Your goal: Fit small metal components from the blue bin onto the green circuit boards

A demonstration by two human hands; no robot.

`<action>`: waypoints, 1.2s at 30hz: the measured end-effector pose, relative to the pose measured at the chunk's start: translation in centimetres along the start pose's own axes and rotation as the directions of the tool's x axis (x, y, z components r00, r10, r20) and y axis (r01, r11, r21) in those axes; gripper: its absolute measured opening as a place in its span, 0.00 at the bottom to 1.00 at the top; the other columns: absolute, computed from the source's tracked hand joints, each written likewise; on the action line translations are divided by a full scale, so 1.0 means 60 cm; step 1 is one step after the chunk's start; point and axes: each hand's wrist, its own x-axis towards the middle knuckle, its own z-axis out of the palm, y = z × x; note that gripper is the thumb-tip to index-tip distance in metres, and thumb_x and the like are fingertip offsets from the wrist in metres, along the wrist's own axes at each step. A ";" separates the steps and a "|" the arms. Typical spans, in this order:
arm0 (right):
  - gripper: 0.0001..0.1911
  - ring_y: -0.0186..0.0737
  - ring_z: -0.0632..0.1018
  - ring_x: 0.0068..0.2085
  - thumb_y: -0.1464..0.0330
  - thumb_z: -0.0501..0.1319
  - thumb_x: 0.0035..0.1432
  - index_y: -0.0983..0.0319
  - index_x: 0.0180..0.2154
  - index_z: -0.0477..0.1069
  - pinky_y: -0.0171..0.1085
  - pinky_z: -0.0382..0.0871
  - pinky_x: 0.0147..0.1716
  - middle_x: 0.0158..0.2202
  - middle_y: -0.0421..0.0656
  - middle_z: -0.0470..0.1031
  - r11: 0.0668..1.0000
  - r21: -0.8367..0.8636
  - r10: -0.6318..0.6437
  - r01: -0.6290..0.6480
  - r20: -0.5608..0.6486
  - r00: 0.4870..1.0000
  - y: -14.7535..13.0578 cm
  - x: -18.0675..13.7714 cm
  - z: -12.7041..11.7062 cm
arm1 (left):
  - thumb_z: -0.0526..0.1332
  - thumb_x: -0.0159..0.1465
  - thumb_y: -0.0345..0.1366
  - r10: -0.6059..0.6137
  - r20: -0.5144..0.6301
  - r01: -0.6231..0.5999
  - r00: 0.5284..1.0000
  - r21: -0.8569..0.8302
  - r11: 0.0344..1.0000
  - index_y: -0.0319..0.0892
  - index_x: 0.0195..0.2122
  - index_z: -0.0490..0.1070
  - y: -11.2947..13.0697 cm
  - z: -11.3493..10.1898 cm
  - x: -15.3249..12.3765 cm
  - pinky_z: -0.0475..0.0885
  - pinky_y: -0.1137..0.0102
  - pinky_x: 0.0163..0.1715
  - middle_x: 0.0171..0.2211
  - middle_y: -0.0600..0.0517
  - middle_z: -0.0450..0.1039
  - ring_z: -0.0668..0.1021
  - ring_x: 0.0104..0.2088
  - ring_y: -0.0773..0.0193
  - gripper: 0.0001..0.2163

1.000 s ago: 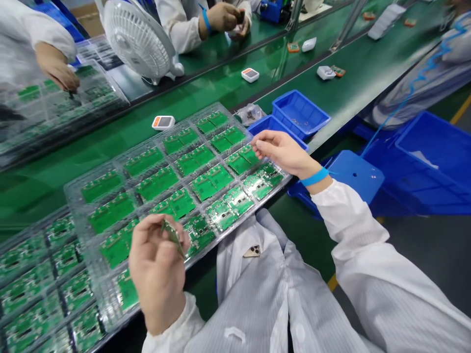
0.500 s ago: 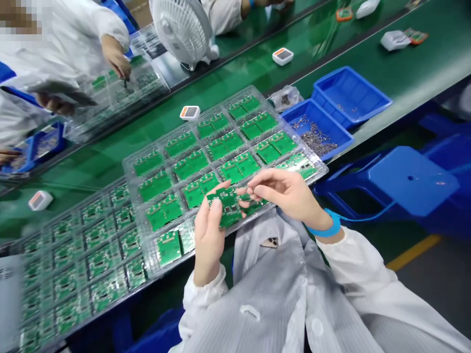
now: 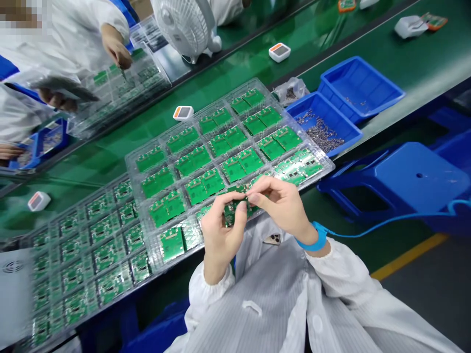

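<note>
Green circuit board (image 3: 235, 210) pinched between left hand (image 3: 221, 242) and right hand (image 3: 279, 208), together over clear plastic tray (image 3: 224, 96), lower centre.

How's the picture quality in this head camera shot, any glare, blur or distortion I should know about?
In the head view, the light is bright and even with only soft shadows; glare glints off the clear plastic tray; the wide lens tilts and slants the green workbench; a pixelated block hides the top-left corner; the circuit board between the left hand and right hand looks slightly soft.
</note>
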 end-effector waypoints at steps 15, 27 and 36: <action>0.02 0.42 0.85 0.43 0.71 0.72 0.76 0.59 0.45 0.82 0.41 0.82 0.44 0.41 0.44 0.84 0.758 -0.484 -0.301 0.437 0.334 0.893 -0.034 -0.001 -0.041 | 0.68 0.78 0.32 0.153 0.117 -0.162 0.981 0.071 0.984 0.46 0.47 0.81 -0.005 -0.014 0.005 0.83 0.71 0.41 0.40 0.53 0.89 0.89 0.38 0.63 0.03; 0.10 0.38 0.79 0.36 0.70 0.69 0.75 0.58 0.37 0.78 0.39 0.76 0.36 0.35 0.39 0.80 0.878 -0.406 -0.264 0.254 0.032 0.964 -0.010 0.002 -0.033 | 0.65 0.83 0.44 0.038 0.076 -0.041 0.996 0.038 0.998 0.53 0.80 0.62 -0.010 0.013 -0.016 0.70 0.74 0.22 0.67 0.42 0.79 0.66 0.22 0.77 0.27; 0.11 0.41 0.78 0.37 0.66 0.69 0.76 0.57 0.36 0.78 0.42 0.77 0.39 0.35 0.41 0.80 0.908 -0.375 -0.211 0.186 -0.026 0.977 -0.011 0.003 -0.033 | 0.67 0.81 0.34 0.101 0.142 -0.098 0.985 -0.029 0.995 0.52 0.75 0.70 0.001 0.013 -0.011 0.86 0.70 0.43 0.70 0.42 0.81 0.86 0.66 0.53 0.23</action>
